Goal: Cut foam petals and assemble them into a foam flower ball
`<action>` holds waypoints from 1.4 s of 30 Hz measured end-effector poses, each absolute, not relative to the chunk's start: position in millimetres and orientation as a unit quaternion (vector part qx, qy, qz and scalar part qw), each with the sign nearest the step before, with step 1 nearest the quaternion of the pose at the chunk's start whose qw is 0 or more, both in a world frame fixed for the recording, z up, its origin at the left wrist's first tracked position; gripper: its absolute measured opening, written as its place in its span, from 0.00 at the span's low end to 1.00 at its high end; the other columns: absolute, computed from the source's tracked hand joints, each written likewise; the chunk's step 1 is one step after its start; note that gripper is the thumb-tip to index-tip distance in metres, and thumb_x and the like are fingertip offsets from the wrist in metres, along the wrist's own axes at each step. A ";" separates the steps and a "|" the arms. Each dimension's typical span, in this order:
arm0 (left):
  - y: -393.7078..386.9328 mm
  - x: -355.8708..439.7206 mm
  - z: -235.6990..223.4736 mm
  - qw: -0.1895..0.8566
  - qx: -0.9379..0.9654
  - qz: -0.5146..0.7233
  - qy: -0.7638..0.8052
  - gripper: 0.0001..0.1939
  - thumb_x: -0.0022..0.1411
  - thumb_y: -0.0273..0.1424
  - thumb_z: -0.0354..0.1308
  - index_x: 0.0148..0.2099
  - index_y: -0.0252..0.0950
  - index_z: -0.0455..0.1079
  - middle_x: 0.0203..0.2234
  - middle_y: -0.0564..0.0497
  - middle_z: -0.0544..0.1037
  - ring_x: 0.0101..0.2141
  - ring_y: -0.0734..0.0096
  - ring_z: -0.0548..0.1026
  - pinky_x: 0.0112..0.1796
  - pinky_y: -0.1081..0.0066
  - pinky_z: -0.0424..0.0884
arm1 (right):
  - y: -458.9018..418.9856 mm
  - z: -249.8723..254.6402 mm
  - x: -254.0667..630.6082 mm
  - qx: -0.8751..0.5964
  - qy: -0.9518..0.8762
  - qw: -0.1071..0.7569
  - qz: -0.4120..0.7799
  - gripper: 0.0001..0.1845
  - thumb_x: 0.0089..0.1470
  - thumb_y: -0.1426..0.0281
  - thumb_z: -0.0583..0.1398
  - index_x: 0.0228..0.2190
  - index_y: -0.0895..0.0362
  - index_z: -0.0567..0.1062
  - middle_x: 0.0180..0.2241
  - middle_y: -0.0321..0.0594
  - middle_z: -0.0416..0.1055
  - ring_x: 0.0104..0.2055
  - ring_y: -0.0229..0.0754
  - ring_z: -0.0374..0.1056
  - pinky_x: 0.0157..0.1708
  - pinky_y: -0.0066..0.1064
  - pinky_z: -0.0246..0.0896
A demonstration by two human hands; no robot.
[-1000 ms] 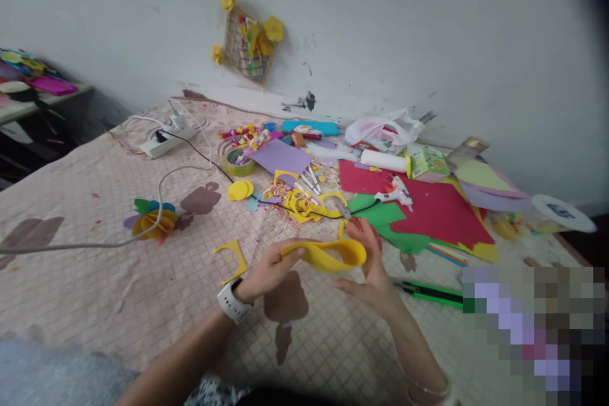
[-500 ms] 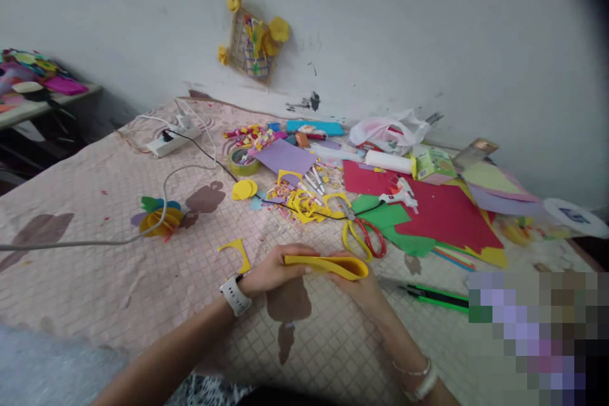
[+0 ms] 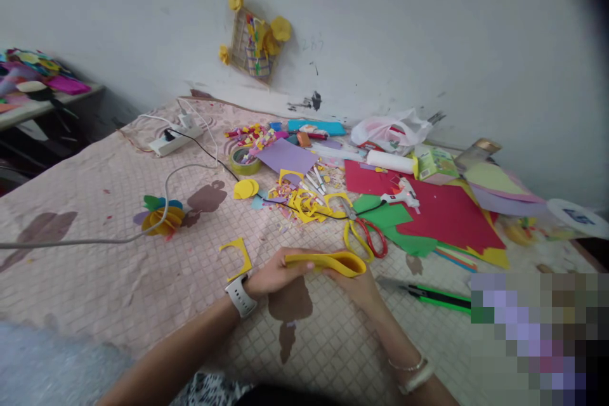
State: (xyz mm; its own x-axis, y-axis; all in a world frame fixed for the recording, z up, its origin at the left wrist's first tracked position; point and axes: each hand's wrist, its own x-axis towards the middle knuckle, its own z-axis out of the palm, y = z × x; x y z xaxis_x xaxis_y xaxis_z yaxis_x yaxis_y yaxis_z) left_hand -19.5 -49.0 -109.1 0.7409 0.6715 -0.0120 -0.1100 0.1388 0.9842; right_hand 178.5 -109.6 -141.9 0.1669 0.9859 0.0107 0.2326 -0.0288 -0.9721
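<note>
Head view. My left hand [image 3: 276,273] and right hand [image 3: 354,285] pinch a yellow foam strip [image 3: 326,261], folded over into a flat loop, just above the quilted pink cover [image 3: 95,292]. Left hand grips the strip's left end, right hand sits under the bend. Hands nearly touching. White smartwatch [image 3: 240,297] on left wrist, bracelets [image 3: 413,373] on right.

Just left of my left hand: yellow foam arch cut-out [image 3: 236,259], lying flat. Past my right hand: scissors [image 3: 364,238] with yellow and red handles, green craft knife [image 3: 435,298] to the right. Further out: hot glue gun [image 3: 402,195] on red card sheet [image 3: 447,216], green card sheet [image 3: 380,212] beside it, yellow foam scraps [image 3: 302,206], masking tape roll [image 3: 246,162], purple card sheet [image 3: 285,157], power strip [image 3: 174,141], foam flower [image 3: 162,219].
</note>
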 end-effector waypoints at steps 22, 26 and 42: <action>-61.4 -8.8 -109.2 0.821 0.388 0.267 0.323 0.14 0.58 0.34 0.64 0.45 0.35 0.78 0.36 0.49 0.83 0.39 0.56 0.80 0.44 0.63 0.72 | -109.7 -132.2 181.1 -0.603 -0.342 0.503 0.516 0.23 0.30 0.61 0.76 0.33 0.54 0.80 0.32 0.42 0.82 0.34 0.54 0.78 0.36 0.44 0.75; -58.4 -10.4 -108.2 0.828 0.376 0.255 0.329 0.16 0.56 0.34 0.66 0.46 0.35 0.78 0.37 0.47 0.83 0.39 0.59 0.80 0.43 0.64 0.72 | -108.5 -128.7 182.5 -0.587 -0.334 0.500 0.542 0.23 0.31 0.63 0.75 0.33 0.54 0.80 0.33 0.41 0.82 0.35 0.54 0.78 0.37 0.44 0.76; -65.1 -16.5 -107.7 0.841 0.297 0.266 0.365 0.21 0.51 0.36 0.70 0.46 0.30 0.76 0.39 0.40 0.83 0.40 0.54 0.81 0.43 0.61 0.75 | -117.4 -120.8 196.8 -0.593 -0.354 0.479 0.542 0.20 0.36 0.57 0.73 0.29 0.57 0.81 0.30 0.47 0.82 0.32 0.56 0.79 0.29 0.42 0.75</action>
State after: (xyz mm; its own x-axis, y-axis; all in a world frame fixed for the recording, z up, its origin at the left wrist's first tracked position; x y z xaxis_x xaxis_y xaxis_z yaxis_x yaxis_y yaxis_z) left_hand -16.5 -65.1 -107.7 0.5920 0.6638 -0.4571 -0.2296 0.6825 0.6939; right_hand 196.8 -117.4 -120.8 0.1623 0.9386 -0.3045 -0.0992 -0.2915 -0.9514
